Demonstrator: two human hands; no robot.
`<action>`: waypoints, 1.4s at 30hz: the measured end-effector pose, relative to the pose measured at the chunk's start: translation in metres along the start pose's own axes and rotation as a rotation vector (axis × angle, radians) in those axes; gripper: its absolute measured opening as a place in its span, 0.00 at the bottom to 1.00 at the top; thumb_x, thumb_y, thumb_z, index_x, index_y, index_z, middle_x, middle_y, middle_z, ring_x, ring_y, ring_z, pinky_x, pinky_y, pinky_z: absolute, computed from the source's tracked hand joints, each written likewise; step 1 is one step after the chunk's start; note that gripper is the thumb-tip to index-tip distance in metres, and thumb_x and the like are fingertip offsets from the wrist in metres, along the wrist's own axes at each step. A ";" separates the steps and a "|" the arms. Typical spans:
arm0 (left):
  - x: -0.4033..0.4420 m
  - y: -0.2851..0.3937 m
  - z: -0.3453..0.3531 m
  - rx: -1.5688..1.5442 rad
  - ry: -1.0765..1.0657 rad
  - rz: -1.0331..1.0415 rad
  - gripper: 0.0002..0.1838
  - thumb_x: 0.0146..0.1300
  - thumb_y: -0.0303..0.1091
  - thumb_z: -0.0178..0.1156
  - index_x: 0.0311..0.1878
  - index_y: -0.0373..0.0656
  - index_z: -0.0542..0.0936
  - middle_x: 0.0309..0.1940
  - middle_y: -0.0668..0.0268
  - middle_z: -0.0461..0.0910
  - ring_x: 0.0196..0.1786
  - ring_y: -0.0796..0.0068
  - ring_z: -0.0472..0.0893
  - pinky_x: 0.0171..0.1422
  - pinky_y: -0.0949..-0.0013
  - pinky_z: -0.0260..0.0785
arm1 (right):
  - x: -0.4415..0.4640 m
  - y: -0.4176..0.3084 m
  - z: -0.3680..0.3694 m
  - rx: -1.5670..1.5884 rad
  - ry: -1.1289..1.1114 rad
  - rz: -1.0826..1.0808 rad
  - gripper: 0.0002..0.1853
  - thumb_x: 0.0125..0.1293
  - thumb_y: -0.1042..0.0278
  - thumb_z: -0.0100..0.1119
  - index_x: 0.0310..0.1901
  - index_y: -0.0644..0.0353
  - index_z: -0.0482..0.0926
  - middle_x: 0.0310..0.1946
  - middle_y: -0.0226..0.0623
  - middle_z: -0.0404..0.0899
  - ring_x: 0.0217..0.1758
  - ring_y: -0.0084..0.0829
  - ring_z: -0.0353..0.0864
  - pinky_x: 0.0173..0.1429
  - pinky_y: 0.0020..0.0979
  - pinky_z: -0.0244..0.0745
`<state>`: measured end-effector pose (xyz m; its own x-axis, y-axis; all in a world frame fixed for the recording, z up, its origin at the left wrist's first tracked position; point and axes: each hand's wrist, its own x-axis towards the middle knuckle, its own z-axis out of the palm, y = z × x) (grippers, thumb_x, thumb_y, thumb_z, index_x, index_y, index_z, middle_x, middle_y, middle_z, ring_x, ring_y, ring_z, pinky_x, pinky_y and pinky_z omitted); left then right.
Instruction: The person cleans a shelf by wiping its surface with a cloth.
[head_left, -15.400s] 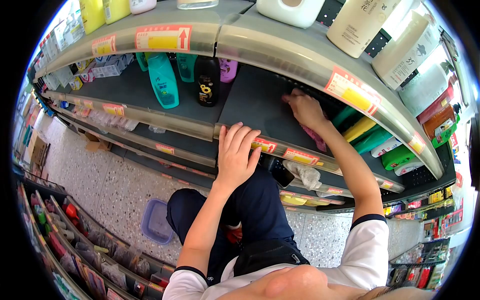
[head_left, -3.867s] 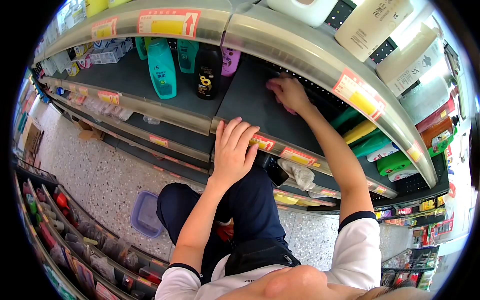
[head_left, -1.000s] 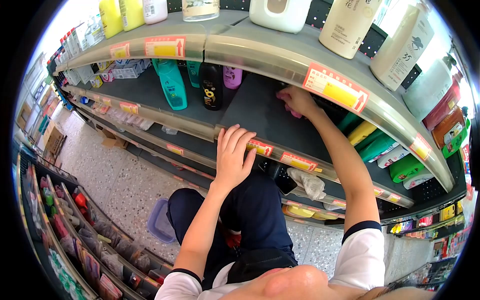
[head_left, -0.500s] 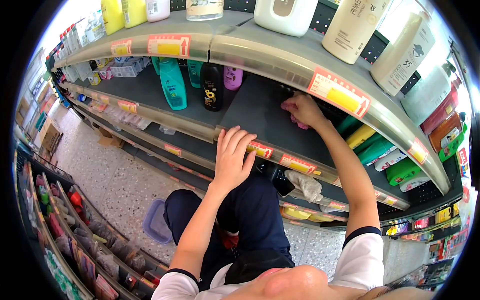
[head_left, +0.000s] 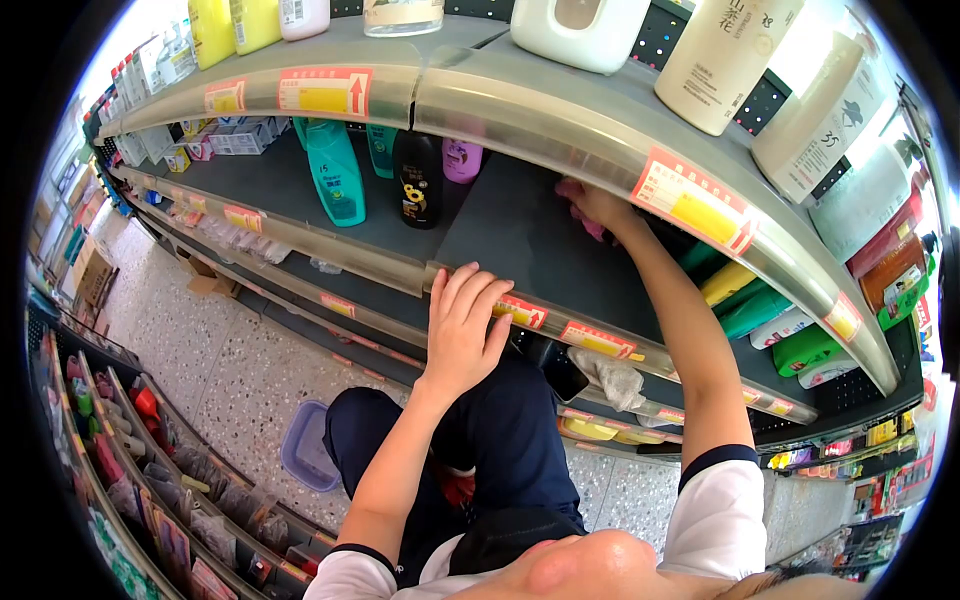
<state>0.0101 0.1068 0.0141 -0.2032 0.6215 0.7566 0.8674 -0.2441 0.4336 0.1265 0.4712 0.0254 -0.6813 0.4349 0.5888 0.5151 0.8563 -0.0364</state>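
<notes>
My right hand [head_left: 606,208] reaches deep under the upper shelf, its fingers closed on a pink cloth [head_left: 580,207] pressed against the dark shelf board [head_left: 530,240]. On the front edge of that board rests my left hand [head_left: 466,325], fingers stretched out and holding nothing, beside a red and yellow price label [head_left: 521,312]. To the left of the bare board stand a teal bottle [head_left: 337,175], a black bottle [head_left: 418,180] and a purple bottle [head_left: 462,158]. The upper shelf's edge partly shades the cloth.
White pump bottles [head_left: 722,60] line the upper shelf [head_left: 560,95] overhead. Several bottles lie tilted at the right, among them a green one [head_left: 805,347]. A greyish rag [head_left: 610,378] hangs on the lower shelf. On the speckled floor sits a purple-blue basin [head_left: 309,447].
My right hand has shifted slightly left and farther back with the pink cloth. My left hand stays on the shelf edge. The view has tilted a little.
</notes>
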 end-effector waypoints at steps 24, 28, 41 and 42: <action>0.000 -0.001 0.000 -0.026 0.011 0.005 0.24 0.57 0.30 0.67 0.58 0.43 0.79 0.57 0.59 0.76 0.69 0.52 0.70 0.79 0.42 0.51 | 0.033 -0.017 0.007 0.071 0.188 0.090 0.10 0.73 0.63 0.57 0.48 0.60 0.80 0.22 0.39 0.78 0.20 0.33 0.77 0.24 0.39 0.71; 0.000 -0.001 0.000 -0.029 0.010 0.003 0.23 0.57 0.30 0.67 0.58 0.44 0.79 0.57 0.59 0.76 0.69 0.52 0.70 0.79 0.43 0.51 | 0.024 -0.055 -0.033 0.457 -0.264 0.440 0.09 0.74 0.66 0.55 0.48 0.61 0.80 0.19 0.39 0.77 0.15 0.30 0.76 0.17 0.37 0.69; 0.001 0.002 -0.003 -0.003 0.022 0.013 0.22 0.58 0.30 0.66 0.58 0.45 0.78 0.56 0.61 0.76 0.68 0.56 0.71 0.78 0.44 0.54 | -0.007 -0.109 -0.071 0.441 -0.385 0.360 0.11 0.72 0.68 0.56 0.50 0.57 0.86 0.18 0.38 0.79 0.14 0.30 0.75 0.19 0.34 0.72; 0.000 0.002 -0.003 -0.011 0.017 0.010 0.23 0.58 0.30 0.66 0.58 0.44 0.78 0.57 0.60 0.76 0.69 0.55 0.70 0.78 0.43 0.53 | -0.011 -0.110 -0.072 0.432 -0.380 0.325 0.11 0.72 0.67 0.57 0.50 0.56 0.86 0.19 0.38 0.79 0.16 0.31 0.78 0.21 0.34 0.74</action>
<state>0.0103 0.1046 0.0162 -0.2021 0.6059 0.7695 0.8643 -0.2591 0.4310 0.1146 0.3521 0.0812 -0.7031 0.6904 0.1704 0.5241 0.6651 -0.5319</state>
